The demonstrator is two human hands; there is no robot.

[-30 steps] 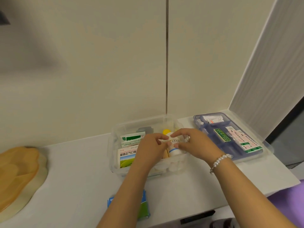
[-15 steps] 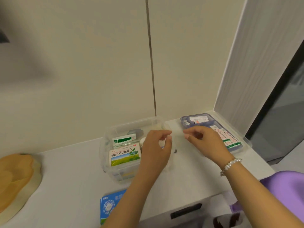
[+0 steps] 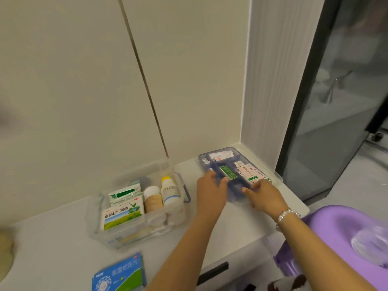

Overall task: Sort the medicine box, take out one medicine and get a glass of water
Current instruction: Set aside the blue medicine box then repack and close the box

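The clear plastic medicine box [image 3: 168, 167] stands on the white counter [image 3: 52, 244]. It holds a green-and-white carton [image 3: 121, 215], a sachet, a beige bottle [image 3: 152, 199] and a white bottle with a yellow cap [image 3: 170, 192]. To its right, in the corner, lies the blue divided tray [image 3: 204, 159] with small packets in it. My left hand [image 3: 210, 192] grips the tray's near left edge. My right hand [image 3: 263, 196] grips its near right part, thumb on the tray. A blue-and-green medicine packet [image 3: 119, 274] lies flat at the counter's front edge.
The wall is right behind the box and a ribbed side panel [image 3: 266, 80] closes the right corner. A purple stool [image 3: 336, 225] stands at lower right with a clear glass-like item [image 3: 371, 242] on it. A tan object [image 3: 5, 255] sits at the far left edge.
Both hands have left the white bottle in the clear box and moved right onto the blue tray. The view has swung right.
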